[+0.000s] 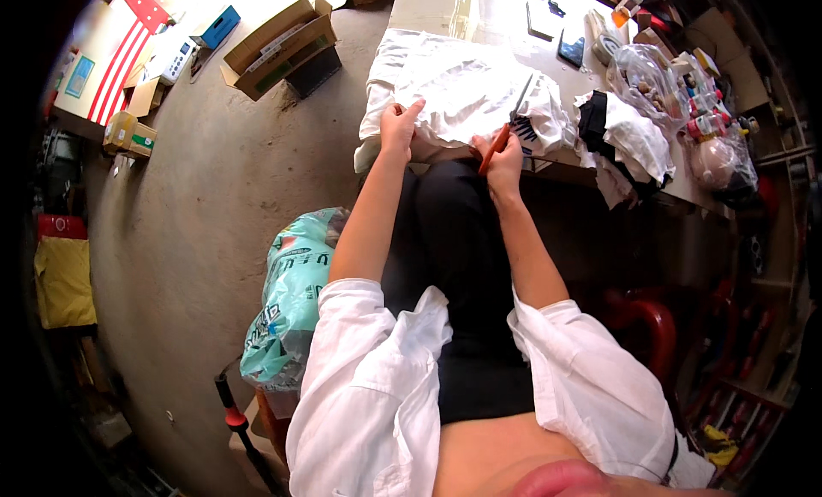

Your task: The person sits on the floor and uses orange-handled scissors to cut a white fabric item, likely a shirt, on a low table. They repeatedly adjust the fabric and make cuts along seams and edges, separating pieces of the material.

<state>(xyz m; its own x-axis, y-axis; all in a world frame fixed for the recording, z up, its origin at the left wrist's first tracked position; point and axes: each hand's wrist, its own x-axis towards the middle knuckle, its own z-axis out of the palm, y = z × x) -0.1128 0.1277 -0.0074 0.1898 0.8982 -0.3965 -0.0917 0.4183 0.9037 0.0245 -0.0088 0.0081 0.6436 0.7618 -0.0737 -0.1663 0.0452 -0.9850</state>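
The two hands are apart from each other, both near the upper middle of the frame. The left hand (401,130) is closed on the near left part of a white cloth (462,73), with the thumb pointing up and to the right. The right hand (507,159) is closed around the orange handles of a pair of scissors (494,151), and it is at the near edge of the same cloth. The blades of the scissors point toward the top of the frame, over the cloth; I cannot tell if they are open.

The white cloth lies spread and wrinkled on the desk (428,7), in the upper middle of the frame. A dark print shows on it, just beside the scissors. To the right of it, a bundle of white and black fabric (640,146) lies at the edge of the desk. Above this bundle there is a clear plastic bag (648,84) with small things inside, and a dark phone (571,48) lies near it. A bottle with orange liquid (627,11) is at the upper right.

On the left side of the person, a teal plastic bag (295,270) is near the left forearm. An open cardboard box (284,50) is in the upper left part, above the grey floor (197,206). The person wears white sleeves and black trousers.
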